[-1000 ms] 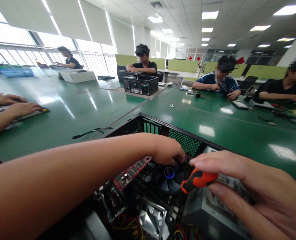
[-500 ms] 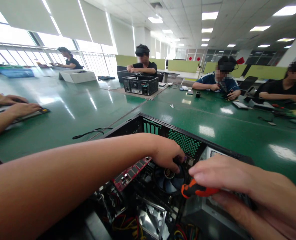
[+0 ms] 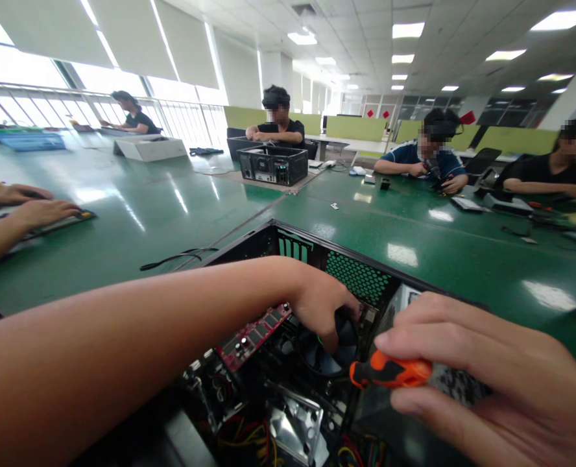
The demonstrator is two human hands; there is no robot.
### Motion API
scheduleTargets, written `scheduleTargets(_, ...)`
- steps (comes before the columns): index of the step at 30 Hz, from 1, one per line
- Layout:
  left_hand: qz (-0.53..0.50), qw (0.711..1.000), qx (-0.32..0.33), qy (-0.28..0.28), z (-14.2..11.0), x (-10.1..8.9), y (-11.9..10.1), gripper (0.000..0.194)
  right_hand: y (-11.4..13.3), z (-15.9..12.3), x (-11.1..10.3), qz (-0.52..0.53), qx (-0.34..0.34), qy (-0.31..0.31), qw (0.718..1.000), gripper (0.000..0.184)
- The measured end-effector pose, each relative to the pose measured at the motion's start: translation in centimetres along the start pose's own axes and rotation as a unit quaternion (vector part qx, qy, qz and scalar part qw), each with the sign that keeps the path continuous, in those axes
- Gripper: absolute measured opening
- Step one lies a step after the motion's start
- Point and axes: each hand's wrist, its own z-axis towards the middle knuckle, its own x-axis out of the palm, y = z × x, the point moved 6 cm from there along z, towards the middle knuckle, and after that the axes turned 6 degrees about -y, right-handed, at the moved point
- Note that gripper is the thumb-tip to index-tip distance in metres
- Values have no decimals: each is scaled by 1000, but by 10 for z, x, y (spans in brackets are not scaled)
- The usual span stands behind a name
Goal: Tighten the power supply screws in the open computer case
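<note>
An open black computer case point(image 3: 356, 272) lies on the green table in front of me, its red motherboard point(image 3: 253, 334) and round cooler fan point(image 3: 331, 353) showing. My left hand point(image 3: 320, 301) reaches into the case, fingers curled down onto the fan's rim. My right hand point(image 3: 468, 363) is closed round an orange-and-black screwdriver handle point(image 3: 390, 371) just right of the fan, over the grey power supply point(image 3: 405, 305). The screwdriver's tip is hidden.
A black cable point(image 3: 176, 257) lies on the table left of the case. Another person's hands point(image 3: 30, 211) rest at the far left. A second open case point(image 3: 272, 165) stands further back; people sit along the far side with small parts point(image 3: 335, 206) scattered about.
My left fingers have curled further down over the fan, covering its hub. My right hand with the screwdriver dropped a little and shifted slightly right.
</note>
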Motion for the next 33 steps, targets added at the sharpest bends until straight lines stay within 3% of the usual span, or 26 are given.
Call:
scheduleTargets(3, -36, 998, 7, 45, -2, 6, -2, 75, 1, -3, -1, -49, -1, -23, 999, 40)
scheduleTargets(6, -41, 997, 25, 61, -2, 10, 0, 71, 1, -6, 0, -82, 21, -46, 995, 41)
scheduleTargets(10, -57, 995, 43, 66, -1, 13, 2, 73, -1, -7, 2, -94, 45, -33, 994, 40)
scheduleTargets(15, -42, 998, 3, 47, -3, 12, 6, 94, -4, -3, -1, -80, 40, -28, 996, 32)
scheduleTargets(18, -41, 998, -10, 47, -4, 12, 6, 98, -17, -6, -6, -91, 88, -31, 991, 33)
scheduleTargets(21, -29, 998, -21, 49, -5, 11, 7, 103, -33, -11, -23, -108, 161, -145, 970, 30)
scheduleTargets(23, -19, 998, -25, 51, -5, 11, 8, 107, -42, -13, -26, -112, 202, -161, 959, 32)
scheduleTargets(33, -25, 998, -29, 47, -4, 12, 9, 110, -44, 1, -17, -77, 174, -126, 974, 31)
